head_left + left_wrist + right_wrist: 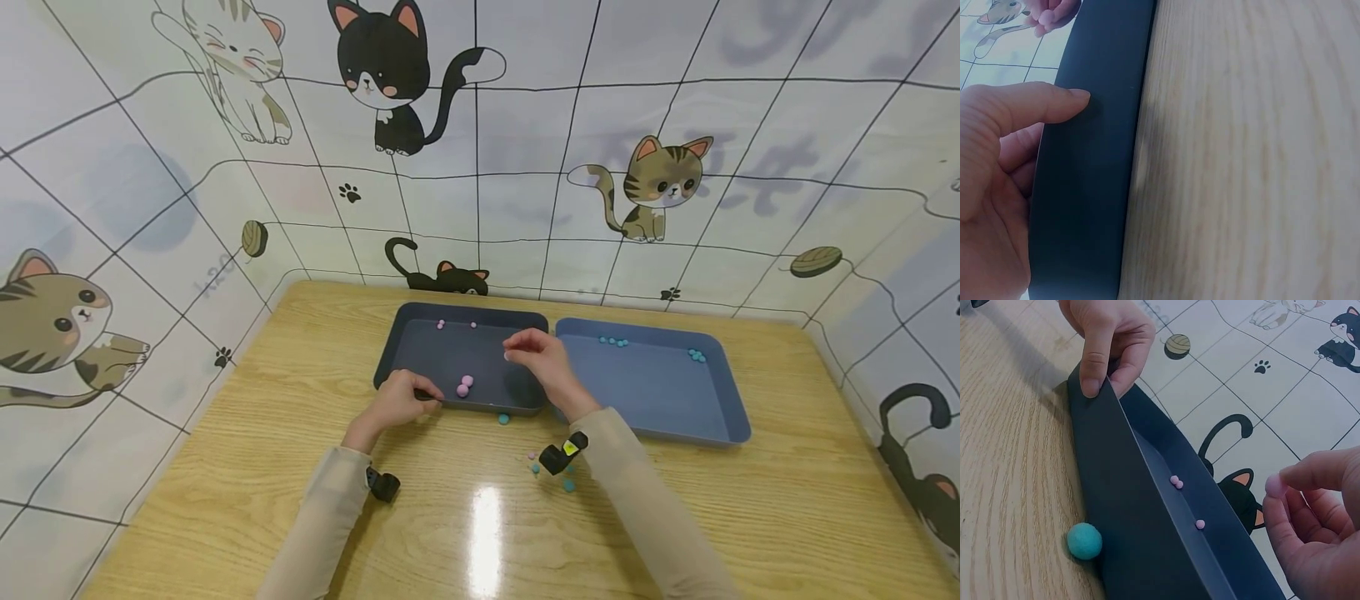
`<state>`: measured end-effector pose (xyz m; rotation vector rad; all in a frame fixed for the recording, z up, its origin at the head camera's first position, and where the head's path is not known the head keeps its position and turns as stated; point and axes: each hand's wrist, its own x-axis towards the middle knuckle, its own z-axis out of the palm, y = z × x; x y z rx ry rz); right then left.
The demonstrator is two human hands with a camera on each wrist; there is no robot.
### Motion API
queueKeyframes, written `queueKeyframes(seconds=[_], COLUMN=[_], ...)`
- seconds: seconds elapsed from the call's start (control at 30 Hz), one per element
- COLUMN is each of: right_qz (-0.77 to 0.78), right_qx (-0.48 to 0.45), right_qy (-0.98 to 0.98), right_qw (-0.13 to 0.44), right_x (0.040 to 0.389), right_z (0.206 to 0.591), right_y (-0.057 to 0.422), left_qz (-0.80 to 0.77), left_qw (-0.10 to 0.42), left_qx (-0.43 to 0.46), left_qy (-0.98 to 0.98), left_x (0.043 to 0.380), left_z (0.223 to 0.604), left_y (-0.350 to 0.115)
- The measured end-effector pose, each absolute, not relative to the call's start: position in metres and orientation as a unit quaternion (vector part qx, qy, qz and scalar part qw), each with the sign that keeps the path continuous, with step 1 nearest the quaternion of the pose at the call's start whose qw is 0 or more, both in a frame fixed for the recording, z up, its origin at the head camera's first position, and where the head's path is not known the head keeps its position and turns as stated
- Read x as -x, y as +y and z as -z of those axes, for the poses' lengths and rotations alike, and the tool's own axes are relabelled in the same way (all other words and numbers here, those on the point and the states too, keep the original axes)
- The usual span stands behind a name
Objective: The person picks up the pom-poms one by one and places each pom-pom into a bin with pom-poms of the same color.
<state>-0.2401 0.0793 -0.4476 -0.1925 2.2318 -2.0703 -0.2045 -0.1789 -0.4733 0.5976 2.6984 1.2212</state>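
Observation:
My left hand [399,400] grips the near wall of a dark grey tray [420,352] close to its left corner, thumb [1063,104] on the outside and fingers inside. Between thumb and fingertips, my right hand [546,367] pinches a pink ball [1276,485] above the tray's right part. Two larger pink balls [462,390] touch each other inside, near the front wall. Farther back in the tray lie a few tiny pink balls [1200,524]. Against the tray's outer front side, a teal ball [1084,541] sits on the wooden table.
To the right stands a blue tray [645,392] with several teal balls [697,356] in clusters along its far side. Small teal balls [569,485] and a tiny pink ball [532,456] lie on the table [420,533] near my right wrist. A cat-patterned wall [517,208] rises behind.

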Motion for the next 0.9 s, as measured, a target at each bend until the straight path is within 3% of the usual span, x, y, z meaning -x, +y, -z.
queueKeyframes(seconds=[0.9], right_qz=[0.695], right_qx=[0.016], right_qy=[0.718], right_qw=[0.033], right_x=[0.248], right_z=[0.443], right_y=[0.064], left_qz=[-0.399], left_qw=[0.060], left_qx=[-0.196], left_qy=[0.893], left_x=[0.206], left_z=[0.476], left_y=[-0.180])
